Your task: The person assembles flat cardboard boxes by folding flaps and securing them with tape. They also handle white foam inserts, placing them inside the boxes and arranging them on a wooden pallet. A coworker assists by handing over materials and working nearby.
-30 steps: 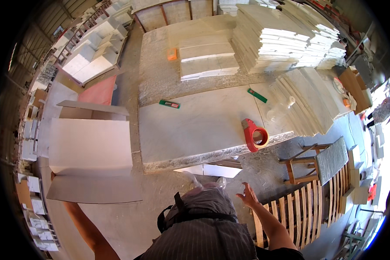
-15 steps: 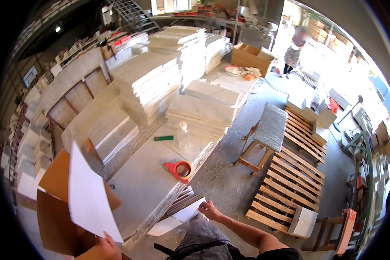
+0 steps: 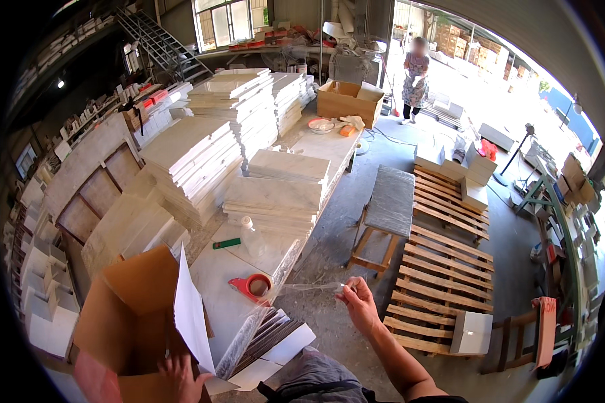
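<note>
Draws daylight mainly from the wide doorway at upper right, blown out nearly white there. Brightens at the window up top; sinks to near black at upper left, around one small glowing lamp. Glares along the edges of the stacked slabs, glints on the clear strip. Turns shadowy inside the cardboard box. Smears at the left hand, looks sharper at the right hand. Blurs over the standing person's head. Bends straight edges toward the black rim.
</note>
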`<state>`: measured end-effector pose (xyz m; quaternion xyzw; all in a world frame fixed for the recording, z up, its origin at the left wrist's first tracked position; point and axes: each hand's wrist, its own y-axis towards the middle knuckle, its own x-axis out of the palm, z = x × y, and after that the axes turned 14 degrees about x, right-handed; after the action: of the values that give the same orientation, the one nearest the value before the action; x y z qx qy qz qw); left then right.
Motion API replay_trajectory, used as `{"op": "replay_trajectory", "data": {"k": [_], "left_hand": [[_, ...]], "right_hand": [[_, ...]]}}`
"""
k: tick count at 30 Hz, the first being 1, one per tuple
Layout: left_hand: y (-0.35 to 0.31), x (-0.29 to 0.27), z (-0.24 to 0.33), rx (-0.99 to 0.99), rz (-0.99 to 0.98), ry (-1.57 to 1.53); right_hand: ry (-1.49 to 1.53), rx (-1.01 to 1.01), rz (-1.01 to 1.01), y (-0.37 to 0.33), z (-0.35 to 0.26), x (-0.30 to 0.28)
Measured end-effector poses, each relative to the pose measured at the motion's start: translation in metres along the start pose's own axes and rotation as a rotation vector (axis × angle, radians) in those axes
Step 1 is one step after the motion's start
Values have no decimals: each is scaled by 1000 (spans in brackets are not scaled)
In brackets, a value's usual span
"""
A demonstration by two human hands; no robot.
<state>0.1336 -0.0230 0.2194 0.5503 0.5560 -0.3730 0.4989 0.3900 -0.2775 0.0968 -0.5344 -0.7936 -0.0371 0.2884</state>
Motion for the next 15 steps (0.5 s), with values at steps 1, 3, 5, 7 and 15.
{"op": "replay_trajectory", "data": {"k": [1, 3, 5, 7, 15], "left_hand": [[3, -29, 4, -2, 20, 61], [15, -60, 10, -110, 250, -292], [24, -68, 29, -166, 514, -610], [43, -67, 41, 129, 490, -634], [65, -16, 76, 227, 359, -944]], "right_hand": [[-16, -33, -4, -3, -6, 3], [-81, -77, -90, -10, -12, 12], [-171, -69, -193, -20, -8, 30], [-240, -34, -367, -33, -7, 56], [-118, 31, -582, -38, -24, 70]]}}
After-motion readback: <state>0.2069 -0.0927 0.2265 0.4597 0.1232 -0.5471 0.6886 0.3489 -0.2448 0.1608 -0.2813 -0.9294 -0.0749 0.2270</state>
